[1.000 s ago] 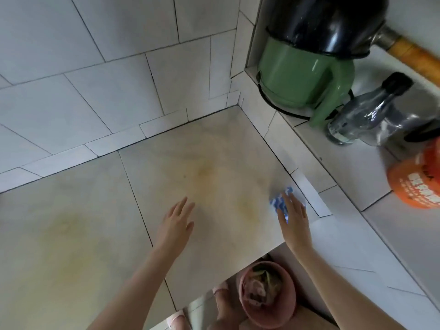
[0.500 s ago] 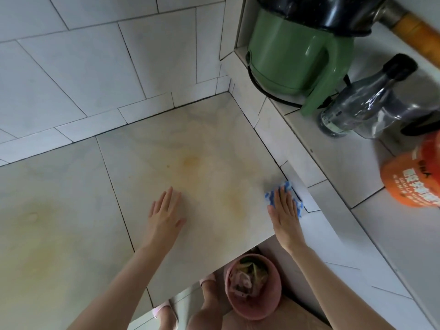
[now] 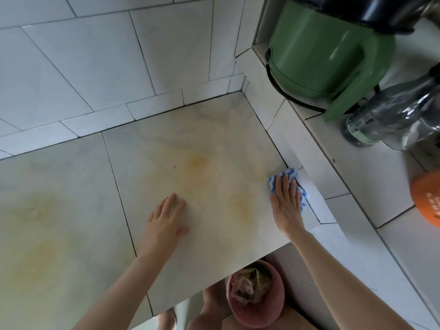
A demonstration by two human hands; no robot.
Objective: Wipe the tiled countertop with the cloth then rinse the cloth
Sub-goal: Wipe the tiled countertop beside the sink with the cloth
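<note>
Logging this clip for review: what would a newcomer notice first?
The right hand presses a blue cloth flat at the countertop's right edge, beside the raised ledge, while the left hand rests flat mid-counter. Yellowish stains mark the tile near them, and a green kettle sits top right.

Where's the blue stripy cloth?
In the head view, the blue-and-white striped cloth lies right of centre on the beige tiled countertop, under the right hand, against the white ledge.

Head-worn view, steeply downward, near countertop (image 3: 71, 210)
</note>
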